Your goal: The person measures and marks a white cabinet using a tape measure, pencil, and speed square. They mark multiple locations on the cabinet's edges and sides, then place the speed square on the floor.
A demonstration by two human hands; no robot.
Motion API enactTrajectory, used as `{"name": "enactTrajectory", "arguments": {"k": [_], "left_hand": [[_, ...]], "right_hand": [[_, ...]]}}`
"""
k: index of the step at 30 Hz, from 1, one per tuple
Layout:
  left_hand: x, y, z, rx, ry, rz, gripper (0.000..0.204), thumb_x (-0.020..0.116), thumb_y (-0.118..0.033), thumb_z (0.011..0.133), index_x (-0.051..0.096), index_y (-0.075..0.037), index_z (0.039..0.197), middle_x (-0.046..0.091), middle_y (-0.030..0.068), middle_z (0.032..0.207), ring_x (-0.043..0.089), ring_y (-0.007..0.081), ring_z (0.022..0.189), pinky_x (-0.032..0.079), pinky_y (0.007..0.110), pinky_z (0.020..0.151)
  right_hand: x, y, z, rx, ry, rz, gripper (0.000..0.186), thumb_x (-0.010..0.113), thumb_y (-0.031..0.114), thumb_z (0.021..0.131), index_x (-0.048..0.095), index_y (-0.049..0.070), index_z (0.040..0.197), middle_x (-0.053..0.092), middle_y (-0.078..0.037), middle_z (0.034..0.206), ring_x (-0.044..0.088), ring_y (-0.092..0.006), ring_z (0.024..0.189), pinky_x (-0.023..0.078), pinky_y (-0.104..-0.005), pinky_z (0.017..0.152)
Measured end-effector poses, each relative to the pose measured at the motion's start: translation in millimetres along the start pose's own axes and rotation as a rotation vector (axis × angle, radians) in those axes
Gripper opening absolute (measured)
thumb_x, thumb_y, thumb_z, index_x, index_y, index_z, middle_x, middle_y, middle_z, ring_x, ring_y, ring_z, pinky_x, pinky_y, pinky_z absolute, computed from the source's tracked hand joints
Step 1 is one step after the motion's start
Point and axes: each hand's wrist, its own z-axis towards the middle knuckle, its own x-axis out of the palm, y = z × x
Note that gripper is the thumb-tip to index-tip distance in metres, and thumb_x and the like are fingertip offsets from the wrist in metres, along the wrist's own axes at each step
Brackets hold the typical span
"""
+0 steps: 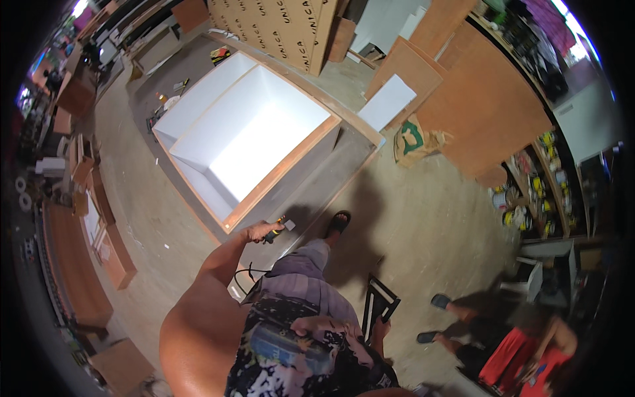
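Observation:
My left hand (255,231) is closed round a small yellow-and-black tool (272,233) with a pale, squarish end; its exact kind is unclear. It is held by the near corner of a large open wooden cabinet box (281,185), which lies with its white inside facing up and a divider (211,106) across it. Low at my right side, my right hand (381,329) grips a black triangular frame (378,306) by its lower part. Some of those fingers are hidden.
A cardboard-wrapped panel (271,30) leans behind the cabinet. Brown boards (486,99), a white panel (388,102) and a paper bag (417,140) lie to the right. A seated person in red (512,357) is at lower right. Wooden boxes (114,258) stand left.

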Motion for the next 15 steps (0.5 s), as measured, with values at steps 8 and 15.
{"name": "enactTrajectory", "arguments": {"k": [8, 15], "left_hand": [[3.2, -140.8, 112.6, -0.099, 0.048, -0.149, 0.053, 0.063, -0.066, 0.078, 0.068, -0.014, 0.087, 0.056, 0.0009, 0.064, 0.035, 0.0086, 0.045, 0.024, 0.029, 0.040], [-15.7, -279.4, 165.5, -0.086, -0.019, -0.115, 0.052, 0.067, -0.064, 0.075, 0.070, -0.013, 0.086, 0.059, 0.0019, 0.067, 0.038, 0.0094, 0.046, 0.025, 0.029, 0.040]], "right_hand": [[-45.1, 178.8, 185.8, -0.078, 0.095, -0.287, 0.035, 0.067, 0.025, 0.083, 0.063, -0.002, 0.104, 0.068, -0.022, 0.096, 0.066, -0.0398, 0.089, 0.050, -0.0472, 0.081], [-51.5, 332.8, 374.7, -0.189, 0.286, -0.014, 0.023, 0.066, 0.012, 0.084, 0.059, -0.001, 0.102, 0.060, -0.011, 0.084, 0.061, -0.0279, 0.077, 0.049, -0.0437, 0.074]]}}
